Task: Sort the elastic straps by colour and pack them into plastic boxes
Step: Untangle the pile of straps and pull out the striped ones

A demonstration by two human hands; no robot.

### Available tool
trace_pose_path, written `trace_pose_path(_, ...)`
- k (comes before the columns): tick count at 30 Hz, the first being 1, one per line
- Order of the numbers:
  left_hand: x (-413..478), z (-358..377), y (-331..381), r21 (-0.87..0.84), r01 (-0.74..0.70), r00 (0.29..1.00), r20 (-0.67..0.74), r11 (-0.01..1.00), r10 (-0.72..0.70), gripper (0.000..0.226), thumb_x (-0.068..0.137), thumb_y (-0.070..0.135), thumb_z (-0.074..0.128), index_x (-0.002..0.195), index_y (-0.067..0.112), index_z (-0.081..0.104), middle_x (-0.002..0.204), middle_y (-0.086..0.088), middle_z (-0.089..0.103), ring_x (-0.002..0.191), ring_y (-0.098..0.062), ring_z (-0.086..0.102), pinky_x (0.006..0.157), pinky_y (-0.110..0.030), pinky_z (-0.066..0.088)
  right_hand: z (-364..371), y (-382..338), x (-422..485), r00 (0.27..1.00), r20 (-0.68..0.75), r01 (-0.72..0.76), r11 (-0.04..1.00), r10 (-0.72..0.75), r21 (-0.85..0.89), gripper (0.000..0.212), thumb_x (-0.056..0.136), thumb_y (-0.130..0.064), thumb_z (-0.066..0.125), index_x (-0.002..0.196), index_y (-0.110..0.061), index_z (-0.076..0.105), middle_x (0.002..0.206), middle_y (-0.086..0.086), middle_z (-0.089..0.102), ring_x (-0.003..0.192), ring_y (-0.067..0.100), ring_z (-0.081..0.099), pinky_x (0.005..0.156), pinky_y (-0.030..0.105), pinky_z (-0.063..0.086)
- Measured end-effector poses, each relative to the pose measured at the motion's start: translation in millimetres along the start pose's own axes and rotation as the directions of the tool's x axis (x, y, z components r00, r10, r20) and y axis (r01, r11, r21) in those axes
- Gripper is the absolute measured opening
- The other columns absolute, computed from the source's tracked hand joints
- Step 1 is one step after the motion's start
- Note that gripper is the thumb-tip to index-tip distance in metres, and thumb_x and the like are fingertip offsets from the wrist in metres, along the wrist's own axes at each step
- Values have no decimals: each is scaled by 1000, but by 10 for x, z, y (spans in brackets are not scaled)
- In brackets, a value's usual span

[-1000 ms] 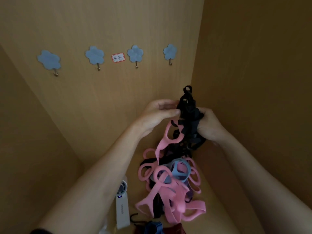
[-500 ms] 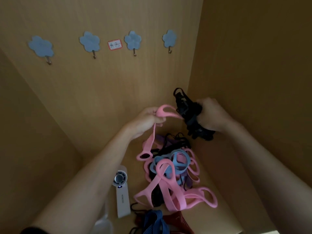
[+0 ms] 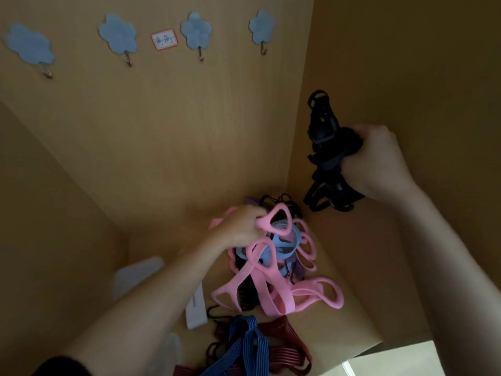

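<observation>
Straps are mid-sort: you are at the separating step, with nothing packed yet as far as I can see. The mixed pile (image 3: 273,270) lies on the shelf floor (image 3: 347,240) near the centre of your view, with pink, light blue, purple and black tangled together. Your left hand (image 3: 238,226) sits at the pile's eleven o'clock edge, fingers curled round a pink strap (image 3: 276,218). Its loop pokes out toward three o'clock. Your right hand (image 3: 376,164), up at two o'clock and clear of the pile, is clenched round a bunch of black straps (image 3: 328,156), the ends sticking out above and below your fist.

Next, I judge, the pink one must come free. It looks threaded among the light blue strap (image 3: 287,240) and other pink loops, so draw it slowly or the whole heap may lift. Your right hand is full and cannot pin the pile down.

No plastic box shows plainly. A pale shape (image 3: 135,275) at eight o'clock may be a lid; I cannot tell. A blue striped strap (image 3: 249,343) and a dark red strap (image 3: 290,351) lie at six o'clock, and a white gadget (image 3: 195,310) is beside your left forearm. Hooks (image 3: 128,59) line the back wall at twelve.
</observation>
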State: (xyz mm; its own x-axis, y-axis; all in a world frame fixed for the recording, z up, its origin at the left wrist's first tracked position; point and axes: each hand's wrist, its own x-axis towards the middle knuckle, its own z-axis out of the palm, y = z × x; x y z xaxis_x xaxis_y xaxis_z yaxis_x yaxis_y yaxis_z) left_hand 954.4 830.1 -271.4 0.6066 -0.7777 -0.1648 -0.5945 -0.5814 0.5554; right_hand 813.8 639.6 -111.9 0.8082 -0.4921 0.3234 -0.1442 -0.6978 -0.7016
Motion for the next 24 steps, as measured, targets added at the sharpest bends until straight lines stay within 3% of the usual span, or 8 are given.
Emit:
trace_pose_path(3, -200, 331, -202, 121, -19, 995, 99, 993, 7, 9, 83, 9, 64, 80, 18, 62, 82, 3, 63, 80, -23, 62, 67, -37, 49, -81, 27, -98, 1000, -19, -11, 998, 12, 63, 14, 84, 2, 64, 76, -9, 62, 70, -3, 62, 56, 1, 52, 48, 20, 44)
trace_pose_path(5, -328, 512, -292, 223, -99, 985, 163, 970, 63, 10, 84, 15, 65, 86, 24, 66, 105, 3, 63, 104, -23, 57, 86, -39, 49, -106, 60, -146, 999, -16, -27, 995, 29, 101, 17, 84, 2, 66, 78, -13, 63, 72, -6, 63, 56, -3, 55, 49, 17, 43)
trace_pose_path(9, -513, 692, -233, 393, -300, 943, 258, 869, 208, 40, 81, 16, 66, 121, 23, 65, 145, 1, 36, 138, -22, 24, 116, -42, 24, -72, 125, -215, 998, -9, -56, 987, 58, 150, 23, 83, 4, 68, 82, -19, 67, 74, -9, 66, 59, -6, 59, 50, 11, 44)
trace_pose_path(13, -596, 784, -99, 428, -366, 910, 353, 826, 219, 95, 68, 6, 71, 151, 30, 34, 159, 2, 16, 148, -21, 8, 124, -40, 8, -6, 162, -257, 997, 7, -80, 984, 80, 158, 24, 82, 5, 67, 86, -19, 68, 75, -12, 66, 60, -11, 58, 51, 7, 43)
trace_pose_path(17, -537, 879, -77, 524, -378, 888, 438, 763, 139, 115, 67, 5, 73, 157, 36, 11, 166, -3, -9, 153, -26, -13, 122, -43, -8, 66, 182, -307, 994, 36, -107, 975, 102, 195, 22, 81, 3, 70, 91, -16, 71, 80, -11, 69, 70, -5, 62, 61, 16, 47)
trace_pose_path(20, -449, 904, -82, 603, -432, 876, 458, 671, 152, 109, 67, 5, 73, 157, 31, 17, 166, -8, -6, 154, -32, -9, 125, -52, 3, 112, 198, -342, 992, 56, -118, 969, 109, 217, 23, 81, 3, 70, 91, -18, 71, 80, -11, 69, 68, -6, 62, 57, 10, 46)
trace_pose_path(24, -358, 887, -49, 548, -454, 884, 376, 703, 278, 70, 71, 3, 69, 136, 20, 49, 156, -6, 21, 143, -31, 19, 114, -52, 26, 157, 233, -380, 991, 68, -128, 969, 117, 212, 22, 82, 3, 70, 88, -18, 70, 80, -10, 70, 70, -3, 63, 59, 14, 47)
